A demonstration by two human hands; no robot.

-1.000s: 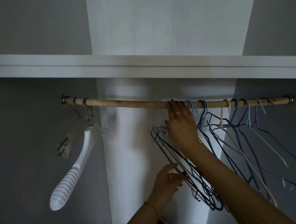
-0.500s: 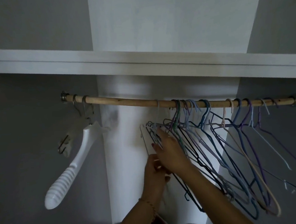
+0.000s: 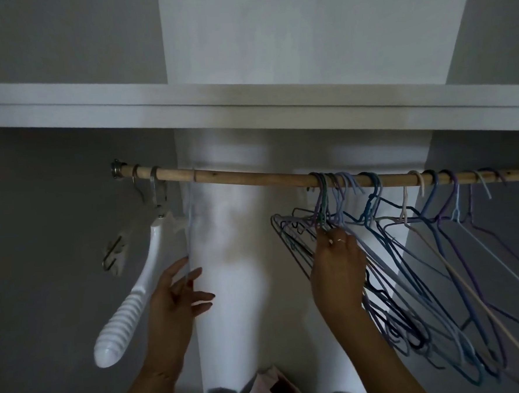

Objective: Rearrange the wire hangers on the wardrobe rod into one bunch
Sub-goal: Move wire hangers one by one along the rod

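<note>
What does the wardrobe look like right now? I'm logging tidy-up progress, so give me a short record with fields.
rod: wooden rod, running left to right under a white shelf
bunch: wire hangers crowded near mid-rod
strays: about five wire hangers spaced out further right
far left: white plastic hanger, hanging tilted
left hand: open, fingers spread, holding nothing
right hand: at the bunch, fingers among the wires just under the hooks
progress: not yet one bunch

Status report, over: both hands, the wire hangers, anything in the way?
Right hand gripping the hanger bunch below the rod. Left hand open, free. Loose hangers spread rightward, not yet bunched. White plastic hanger far left, clear.
</note>
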